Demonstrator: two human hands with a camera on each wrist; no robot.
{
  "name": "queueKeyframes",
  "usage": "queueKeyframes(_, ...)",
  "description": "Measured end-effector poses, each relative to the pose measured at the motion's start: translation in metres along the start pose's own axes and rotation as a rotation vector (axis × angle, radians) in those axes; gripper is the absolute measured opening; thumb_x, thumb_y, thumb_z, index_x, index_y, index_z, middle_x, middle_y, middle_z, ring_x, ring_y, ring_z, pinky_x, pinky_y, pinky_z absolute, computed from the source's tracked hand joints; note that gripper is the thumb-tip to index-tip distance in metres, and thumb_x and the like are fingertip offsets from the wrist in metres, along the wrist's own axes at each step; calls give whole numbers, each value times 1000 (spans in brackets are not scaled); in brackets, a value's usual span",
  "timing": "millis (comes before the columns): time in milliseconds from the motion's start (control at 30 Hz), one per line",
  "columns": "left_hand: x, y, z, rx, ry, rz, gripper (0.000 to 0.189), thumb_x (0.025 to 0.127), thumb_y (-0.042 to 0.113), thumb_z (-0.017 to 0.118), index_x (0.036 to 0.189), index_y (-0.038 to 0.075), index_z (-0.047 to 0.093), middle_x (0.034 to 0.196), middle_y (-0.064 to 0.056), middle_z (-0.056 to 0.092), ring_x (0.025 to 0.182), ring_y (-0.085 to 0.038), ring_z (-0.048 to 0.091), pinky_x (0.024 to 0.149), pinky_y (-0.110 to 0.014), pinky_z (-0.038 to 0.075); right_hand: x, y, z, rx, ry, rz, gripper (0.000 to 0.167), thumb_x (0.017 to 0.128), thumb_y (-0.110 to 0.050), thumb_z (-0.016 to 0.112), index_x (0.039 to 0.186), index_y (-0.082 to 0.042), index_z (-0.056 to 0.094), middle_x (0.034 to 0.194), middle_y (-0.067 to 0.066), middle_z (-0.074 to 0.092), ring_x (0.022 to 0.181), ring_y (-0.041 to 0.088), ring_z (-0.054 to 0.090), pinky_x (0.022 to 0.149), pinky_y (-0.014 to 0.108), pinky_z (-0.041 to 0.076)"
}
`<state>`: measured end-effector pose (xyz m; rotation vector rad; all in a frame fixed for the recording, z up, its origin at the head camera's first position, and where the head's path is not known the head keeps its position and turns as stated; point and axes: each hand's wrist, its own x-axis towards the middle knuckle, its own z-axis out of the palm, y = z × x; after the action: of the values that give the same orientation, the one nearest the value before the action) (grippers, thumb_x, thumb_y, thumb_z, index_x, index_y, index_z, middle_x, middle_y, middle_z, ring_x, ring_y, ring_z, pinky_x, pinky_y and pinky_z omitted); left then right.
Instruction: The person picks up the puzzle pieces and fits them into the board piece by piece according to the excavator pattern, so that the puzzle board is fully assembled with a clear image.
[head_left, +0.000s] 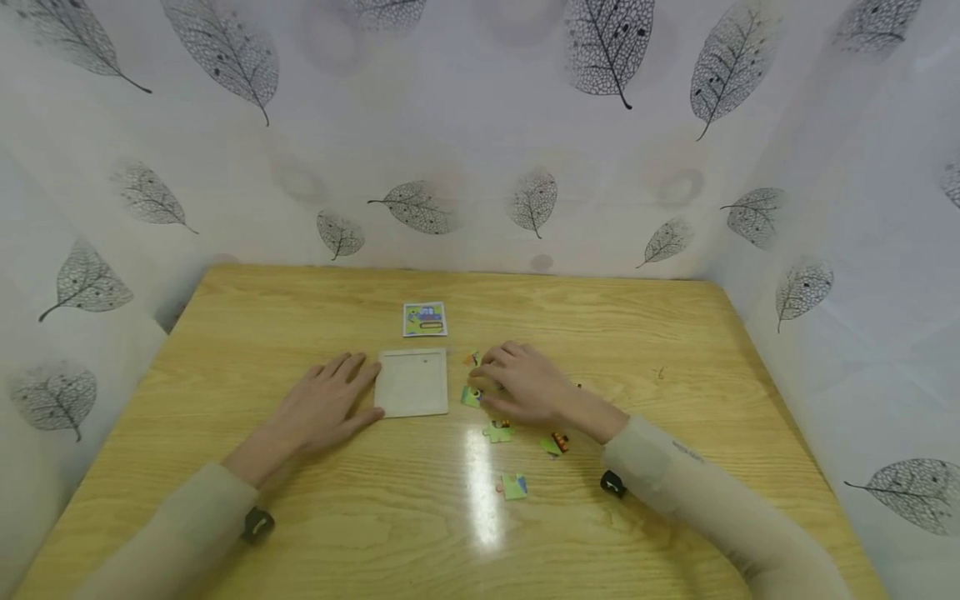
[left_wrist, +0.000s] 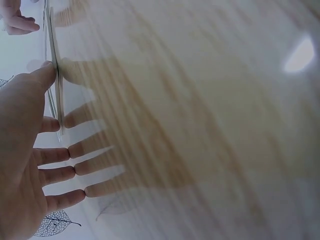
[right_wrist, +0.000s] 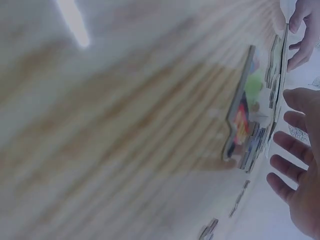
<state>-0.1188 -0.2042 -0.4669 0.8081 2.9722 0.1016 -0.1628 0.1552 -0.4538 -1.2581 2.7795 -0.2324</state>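
A square, pale, shallow puzzle tray [head_left: 411,385] lies on the table with no pieces in it. My left hand [head_left: 322,407] rests flat at its left side, fingers spread, with thumb and index finger touching the tray's edge. To the right of the tray, my right hand [head_left: 528,385] hovers low over jigsaw pieces, its fingers loosely bent. One green piece [head_left: 471,397] shows beside its fingertips. In the right wrist view the right hand [right_wrist: 305,155] has its fingers apart and no piece visible between them; a piece [right_wrist: 240,110] stands out in front.
More jigsaw pieces lie nearer the front: a green one [head_left: 498,431], one with orange and black [head_left: 557,444] and one with blue [head_left: 513,487]. A small picture card [head_left: 424,319] with a blue vehicle lies behind the tray. Leaf-print cloth [head_left: 465,150] surrounds the wooden table [head_left: 337,517].
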Motion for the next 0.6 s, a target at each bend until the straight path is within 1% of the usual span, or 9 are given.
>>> queueKeyframes(167,0,0,-1,3,-3,-2,73,105,56,55,159,7,45,161,-26,46,148,-47,45,116,-68,44,8,-1,0,-36,-38,-76,37,104,-28,59,140,-30,67,139,0,66,133,24,57,117,43,49)
queueKeyframes(300,0,0,-1,3,-1,-1,74,105,56,56,159,7,45,161,-26,46,148,-47,46,116,-67,45,11,-1,2,-46,-56,-126,39,101,-23,59,138,-30,69,136,-1,67,130,24,57,115,43,50)
queueKeyframes(433,0,-1,-1,5,2,2,74,105,56,57,159,7,45,161,-27,46,148,-48,46,116,-68,45,12,-1,2,-40,-55,-126,35,101,-28,63,135,-26,71,135,2,67,132,26,57,116,46,50)
queueKeyframes(600,0,-2,-1,7,3,4,75,104,56,57,159,7,45,161,-27,46,147,-47,46,115,-67,46,11,0,2,-24,-52,-84,34,101,-36,66,132,-22,72,137,4,67,134,27,57,119,46,48)
